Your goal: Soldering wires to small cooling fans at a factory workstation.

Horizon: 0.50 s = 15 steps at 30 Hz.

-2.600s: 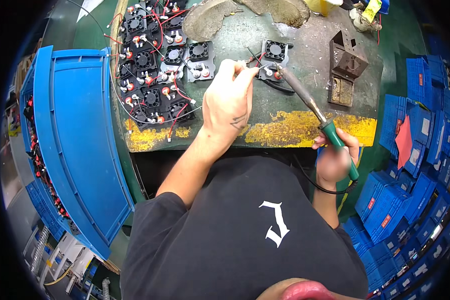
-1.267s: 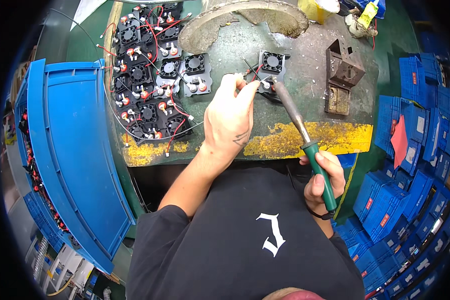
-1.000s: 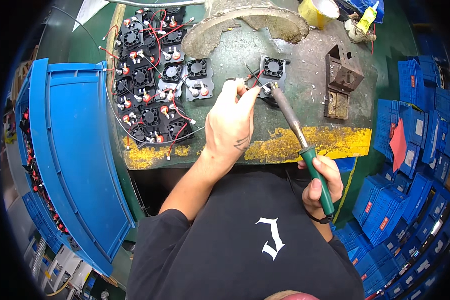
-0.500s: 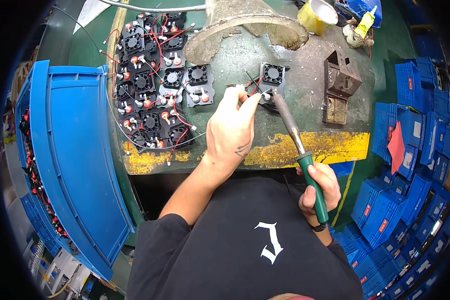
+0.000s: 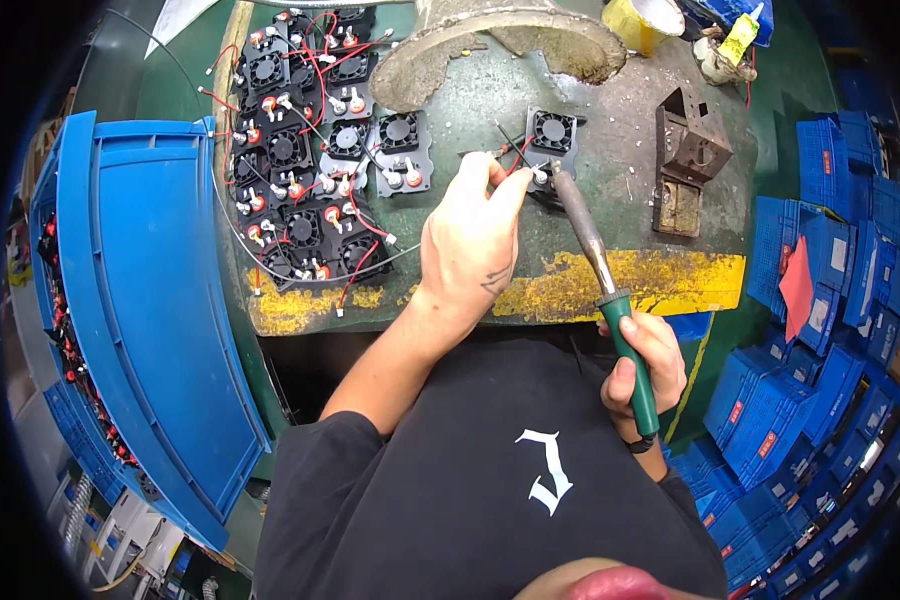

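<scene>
Soldering iron (image 5: 598, 270) tip has closed onto the small black fan (image 5: 550, 135); right hand (image 5: 642, 360) grips its green handle, left hand (image 5: 470, 240) pinches the fan's wire.

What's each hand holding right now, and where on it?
The right hand grips the soldering iron by its green handle. The left hand pinches a thin wire at the small black fan; the exact pinch point is too small to tell.

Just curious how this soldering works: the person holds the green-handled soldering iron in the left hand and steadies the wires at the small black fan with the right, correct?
Not quite: the hands are swapped. In the head view the right hand grips the green-handled soldering iron, while the left hand steadies the wires at the small black fan.
</scene>
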Tool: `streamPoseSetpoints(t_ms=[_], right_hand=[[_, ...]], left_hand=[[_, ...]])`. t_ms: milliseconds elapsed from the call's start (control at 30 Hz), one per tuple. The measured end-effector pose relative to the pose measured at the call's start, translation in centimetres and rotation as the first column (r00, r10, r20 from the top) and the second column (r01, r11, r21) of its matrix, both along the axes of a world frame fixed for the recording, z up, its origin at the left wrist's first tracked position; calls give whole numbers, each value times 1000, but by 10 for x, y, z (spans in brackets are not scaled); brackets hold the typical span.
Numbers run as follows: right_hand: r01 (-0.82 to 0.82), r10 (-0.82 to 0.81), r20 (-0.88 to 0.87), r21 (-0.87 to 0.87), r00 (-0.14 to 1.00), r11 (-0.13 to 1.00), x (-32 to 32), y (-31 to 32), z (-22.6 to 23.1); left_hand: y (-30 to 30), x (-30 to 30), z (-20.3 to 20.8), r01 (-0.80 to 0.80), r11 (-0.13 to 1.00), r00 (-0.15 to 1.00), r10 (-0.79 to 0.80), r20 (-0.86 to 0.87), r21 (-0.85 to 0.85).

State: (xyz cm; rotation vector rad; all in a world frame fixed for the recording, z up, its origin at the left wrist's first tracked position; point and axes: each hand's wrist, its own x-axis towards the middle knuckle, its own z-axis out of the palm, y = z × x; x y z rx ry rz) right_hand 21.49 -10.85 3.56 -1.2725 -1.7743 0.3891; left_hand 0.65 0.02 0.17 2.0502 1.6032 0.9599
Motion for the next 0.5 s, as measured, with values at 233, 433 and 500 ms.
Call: streamPoseSetpoints(t_ms=[233, 433, 500], right_hand=[[6, -6, -19, 0, 1000, 1000, 0, -2, -4], [-37, 39, -69, 24, 997, 999, -1, -5, -10], [-38, 40, -70, 23, 997, 999, 0, -6, -12]], left_hand=[[2, 0, -5, 12, 998, 1000, -12, -11, 68], [2, 3, -1, 2, 999, 1000, -1, -18, 49], [2, 4, -1, -1, 999, 1000, 2, -18, 49]])
